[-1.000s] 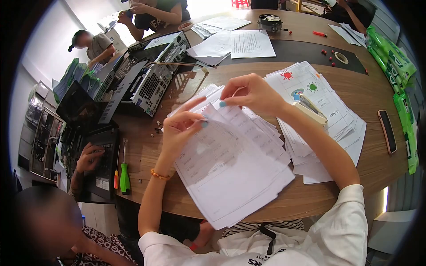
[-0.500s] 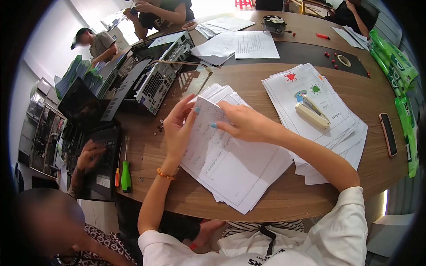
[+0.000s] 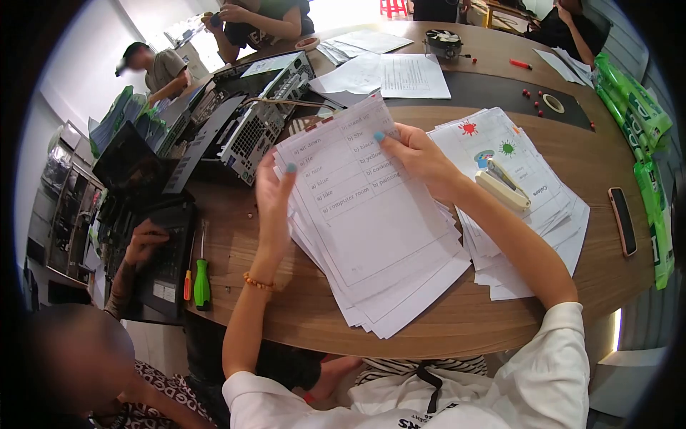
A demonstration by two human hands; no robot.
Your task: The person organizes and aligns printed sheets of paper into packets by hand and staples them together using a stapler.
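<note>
Printed sheets of paper (image 3: 357,229), with two columns of a) and b) answers, are raised and tilted toward me at their far end. My left hand (image 3: 274,193) grips their left edge, thumb on top and fingers behind. On the right edge, my right hand (image 3: 421,159) pinches them with its thumb in front. Their near end rests over more loose white sheets (image 3: 400,318), fanned out on the table. To the right of my right hand, a cream stapler (image 3: 502,187) lies on a second paper pile (image 3: 468,146) with coloured splats and the word Colors.
An opened computer case (image 3: 264,121) stands at the left behind a laptop (image 3: 161,264), where another person's hand (image 3: 146,239) rests. Near it lies a green screwdriver (image 3: 202,284). A phone (image 3: 622,222) and green packages (image 3: 654,207) are at the right. A cooling fan (image 3: 442,43) sits farther back.
The held sheets have been lifted and opened out toward me, so their printed face now shows. My hands have moved apart to opposite edges of the sheets.
</note>
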